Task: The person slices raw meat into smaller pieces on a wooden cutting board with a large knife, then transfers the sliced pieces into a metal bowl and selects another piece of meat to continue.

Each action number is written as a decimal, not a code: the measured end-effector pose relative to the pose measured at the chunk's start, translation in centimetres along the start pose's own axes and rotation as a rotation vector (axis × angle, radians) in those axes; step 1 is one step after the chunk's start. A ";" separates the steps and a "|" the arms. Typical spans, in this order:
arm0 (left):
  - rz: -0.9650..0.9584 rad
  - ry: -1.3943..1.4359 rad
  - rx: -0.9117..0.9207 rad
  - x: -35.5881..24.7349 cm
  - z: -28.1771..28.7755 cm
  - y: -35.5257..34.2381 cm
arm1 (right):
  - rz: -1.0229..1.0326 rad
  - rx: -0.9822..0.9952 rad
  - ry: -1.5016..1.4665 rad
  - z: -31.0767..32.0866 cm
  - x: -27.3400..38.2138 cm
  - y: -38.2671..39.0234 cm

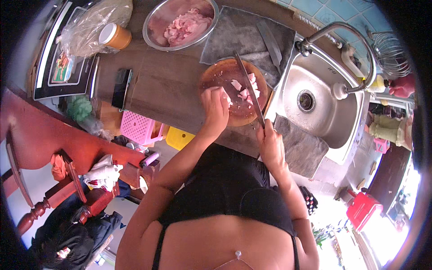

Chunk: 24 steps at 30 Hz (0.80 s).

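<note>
While the left hand presses down on raw meat pieces on one round wooden board | right hand is closed round one long knife lying across the meat | one steel bowl of meat behind | one sink to the right

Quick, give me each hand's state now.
Left hand: closed, pressing raw meat on the round cutting board.
Right hand: closed on the knife.
</note>
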<state>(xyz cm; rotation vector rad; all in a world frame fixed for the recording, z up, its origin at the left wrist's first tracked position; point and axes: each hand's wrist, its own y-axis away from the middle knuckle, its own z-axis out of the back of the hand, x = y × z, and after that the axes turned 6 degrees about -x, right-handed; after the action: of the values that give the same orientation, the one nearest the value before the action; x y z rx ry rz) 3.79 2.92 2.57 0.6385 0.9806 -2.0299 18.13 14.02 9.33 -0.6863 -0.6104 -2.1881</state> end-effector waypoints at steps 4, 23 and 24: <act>-0.051 -0.030 0.010 -0.5 0.5 0.1 | 0.098 0.050 0.065 -0.6 1.3 1.7; 0.090 -0.200 0.041 0.2 -0.7 1.4 | 0.027 0.265 0.160 -4.2 3.7 -3.0; 0.078 -0.217 0.025 0.4 -0.6 1.4 | -0.006 0.271 0.131 -3.1 3.5 -1.7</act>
<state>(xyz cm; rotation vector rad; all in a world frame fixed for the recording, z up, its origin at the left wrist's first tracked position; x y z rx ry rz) 4.74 2.72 1.36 0.4510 0.7920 -1.9969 13.94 11.36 8.92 -0.3966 -0.8211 -2.0846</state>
